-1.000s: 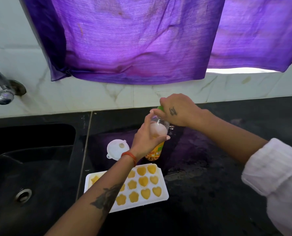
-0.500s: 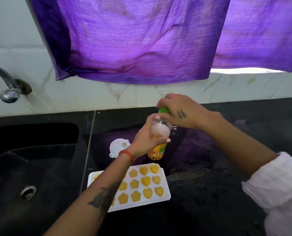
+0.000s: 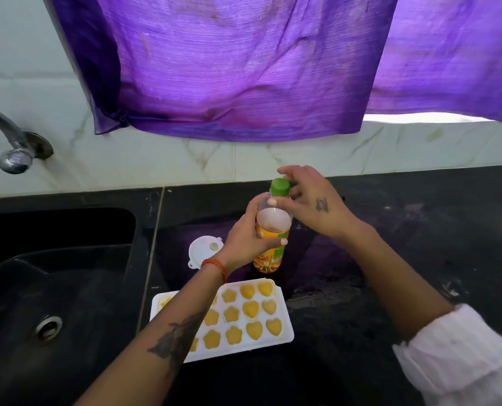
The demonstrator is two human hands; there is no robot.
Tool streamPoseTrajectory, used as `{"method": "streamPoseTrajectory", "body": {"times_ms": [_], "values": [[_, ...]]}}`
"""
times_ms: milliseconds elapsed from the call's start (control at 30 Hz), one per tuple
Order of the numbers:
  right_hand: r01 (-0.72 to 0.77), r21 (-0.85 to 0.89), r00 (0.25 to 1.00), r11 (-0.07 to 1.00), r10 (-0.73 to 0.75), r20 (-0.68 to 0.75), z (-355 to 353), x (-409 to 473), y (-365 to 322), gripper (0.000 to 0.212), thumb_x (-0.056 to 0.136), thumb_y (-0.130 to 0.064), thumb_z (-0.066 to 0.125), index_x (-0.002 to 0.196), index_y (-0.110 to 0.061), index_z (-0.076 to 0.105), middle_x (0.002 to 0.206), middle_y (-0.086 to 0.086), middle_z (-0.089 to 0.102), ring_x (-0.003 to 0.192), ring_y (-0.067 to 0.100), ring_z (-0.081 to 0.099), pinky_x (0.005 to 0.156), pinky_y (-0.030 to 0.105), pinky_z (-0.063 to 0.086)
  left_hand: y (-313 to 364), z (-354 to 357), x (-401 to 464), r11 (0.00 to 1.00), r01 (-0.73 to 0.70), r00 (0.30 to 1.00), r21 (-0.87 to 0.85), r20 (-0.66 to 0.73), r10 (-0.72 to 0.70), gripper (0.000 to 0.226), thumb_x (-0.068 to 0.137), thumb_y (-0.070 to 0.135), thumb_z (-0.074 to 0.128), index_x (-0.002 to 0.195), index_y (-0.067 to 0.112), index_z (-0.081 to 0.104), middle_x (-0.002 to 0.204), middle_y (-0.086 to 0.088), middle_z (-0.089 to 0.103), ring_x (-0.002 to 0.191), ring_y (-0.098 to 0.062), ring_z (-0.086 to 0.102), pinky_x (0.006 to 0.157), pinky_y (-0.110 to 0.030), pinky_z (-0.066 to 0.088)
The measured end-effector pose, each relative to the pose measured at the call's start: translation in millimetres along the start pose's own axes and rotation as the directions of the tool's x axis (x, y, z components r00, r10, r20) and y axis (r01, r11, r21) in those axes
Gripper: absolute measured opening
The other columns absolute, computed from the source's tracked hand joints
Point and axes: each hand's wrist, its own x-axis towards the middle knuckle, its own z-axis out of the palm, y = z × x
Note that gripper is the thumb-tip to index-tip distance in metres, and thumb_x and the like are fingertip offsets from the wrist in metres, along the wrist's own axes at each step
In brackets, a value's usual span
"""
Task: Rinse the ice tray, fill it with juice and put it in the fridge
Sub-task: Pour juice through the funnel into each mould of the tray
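Countertop (image 3: 419,244), black, runs bare to my right; a sink (image 3: 53,288) drops away just left of the ice tray (image 3: 285,329). The tray lies flat near the front edge, its cells full of orange juice. My left hand (image 3: 243,238) grips the juice bottle (image 3: 271,238), upright behind the tray. My right hand (image 3: 311,200) pinches its green cap (image 3: 280,187). A white funnel (image 3: 204,250) sits just left.
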Motion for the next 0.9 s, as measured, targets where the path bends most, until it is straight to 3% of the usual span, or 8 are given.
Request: {"method": "streamPoseTrajectory", "body": {"times_ms": [100,200,267,367,467,633,800,900], "values": [[-0.211,0.362,0.972,0.908,0.235,-0.025,27,-31,29,0.069,0.079,-0.025,0.072,0.139,-0.021,0.036,0.124,0.003,0.056,0.103,0.013,0.058,0.083,0.027,0.053,-13,-4,-7,0.998,0.05,0.997,-0.043,0.06,-0.047,0.089,0.072,0.016,0.078,0.136,0.044,0.024,0.122,0.012,0.054,0.111,-0.007,0.056,0.083,-0.018,0.051],[-0.419,0.519,0.882,0.745,0.469,0.039,71,-55,45,0.079,0.072,-0.026,0.079,0.138,-0.024,0.036,0.128,0.003,0.055,0.105,0.013,0.055,0.082,0.025,0.048,-27,-1,-16,0.997,0.052,0.998,-0.051,0.043,-0.05,0.081,0.074,0.016,0.076,0.134,0.043,0.028,0.119,0.022,0.051,0.111,-0.003,0.054,0.08,-0.015,0.051],[-0.407,0.488,0.892,0.772,0.451,0.03,96,-61,47,0.08,0.068,-0.032,0.081,0.135,-0.025,0.037,0.127,-0.001,0.055,0.104,0.008,0.053,0.079,0.018,0.044,-36,1,-20,0.999,0.025,0.998,-0.034,0.053,-0.023,0.08,0.078,0.013,0.072,0.139,0.038,0.027,0.124,0.019,0.05,0.115,-0.005,0.054,0.087,-0.021,0.052],[-0.364,0.394,0.897,0.844,0.432,-0.097,117,-58,46,0.077,0.065,-0.044,0.079,0.128,-0.023,0.04,0.12,-0.001,0.058,0.101,0.01,0.055,0.079,0.025,0.047,-43,-3,-23,0.996,0.001,1.0,0.085,0.025,-0.003,0.073,0.082,0.006,0.065,0.139,0.038,0.032,0.124,0.015,0.051,0.103,-0.003,0.06,0.077,-0.011,0.051],[-0.374,0.274,0.887,0.886,0.428,-0.172,120,-47,50,0.071,0.064,-0.047,0.079,0.118,-0.018,0.043,0.109,0.001,0.061,0.094,0.017,0.06,0.074,0.032,0.049,-45,-23,-23,0.966,0.028,0.975,0.258,-0.218,0.03,0.043,0.081,0.01,0.067,0.12,0.028,0.06,0.117,0.006,0.062,0.083,0.002,0.062,0.068,-0.004,0.044],[-0.37,0.227,0.915,0.901,0.395,-0.078,109,-15,64,0.065,0.063,-0.034,0.082,0.115,-0.015,0.048,0.105,0.003,0.064,0.091,0.019,0.061,0.075,0.031,0.047,-54,-85,-18,0.88,0.317,0.791,0.355,-0.61,-0.039,0.013,0.084,0.028,0.063,0.094,0.023,0.07,0.094,0.003,0.069,0.074,-0.007,0.059,0.064,-0.018,0.041],[-0.327,0.201,0.941,0.923,0.337,-0.017,108,44,76,0.073,0.063,-0.03,0.083,0.122,-0.011,0.046,0.116,0.011,0.063,0.104,0.027,0.06,0.084,0.036,0.049,-70,-118,2,0.683,0.601,0.783,0.414,-0.479,-0.398,0.046,0.083,0.062,0.048,0.082,0.019,0.064,0.079,0.001,0.063,0.079,-0.022,0.062,0.072,-0.034,0.051],[-0.311,0.185,0.949,0.932,0.316,0.005,110,93,83,0.074,0.064,-0.031,0.082,0.123,-0.009,0.044,0.119,0.013,0.061,0.107,0.03,0.059,0.09,0.043,0.05,-77,-122,17,0.658,0.673,0.739,0.338,-0.358,-0.571,0.064,0.077,0.071,0.048,0.084,0.01,0.066,0.085,-0.007,0.07,0.078,-0.024,0.066,0.07,-0.036,0.058]]}}
